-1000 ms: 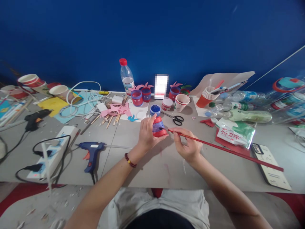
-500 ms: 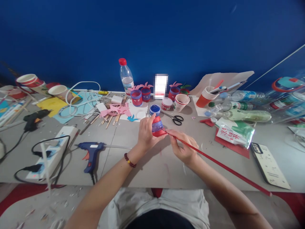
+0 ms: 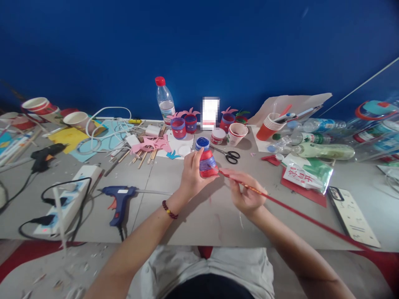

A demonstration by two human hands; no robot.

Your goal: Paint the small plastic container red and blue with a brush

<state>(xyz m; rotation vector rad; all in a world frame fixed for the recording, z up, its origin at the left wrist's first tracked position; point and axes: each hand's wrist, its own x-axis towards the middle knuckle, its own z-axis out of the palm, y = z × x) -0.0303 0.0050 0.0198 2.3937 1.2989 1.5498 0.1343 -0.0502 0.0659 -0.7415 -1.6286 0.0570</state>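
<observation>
Between the fingers and thumb of my left hand [image 3: 192, 174] is a small cup [image 3: 208, 162] painted in red and blue-purple bands, held tilted above the table. My right hand [image 3: 247, 192] grips a long red-handled paintbrush [image 3: 264, 193], whose tip meets the cup's right side. Just behind the cup stands an open jar of blue paint [image 3: 202, 143]. Beside that jar sits a round red-and-white paint jar [image 3: 218, 136]. Black-handled scissors [image 3: 232, 156] lie to the right of the cup.
Finished-looking painted cups with paper leaves [image 3: 178, 128] line the back. A blue glue gun [image 3: 120, 199] and a power strip [image 3: 70, 198] lie at left, near pink paper cutouts [image 3: 151, 143]. Plastic bottles [image 3: 324, 150] and a phone [image 3: 353, 216] are at right. A clear bottle [image 3: 165, 99] stands behind.
My right hand and the paintbrush have shifted a little to the right. The cup has turned slightly in my left hand, and its bands show differently.
</observation>
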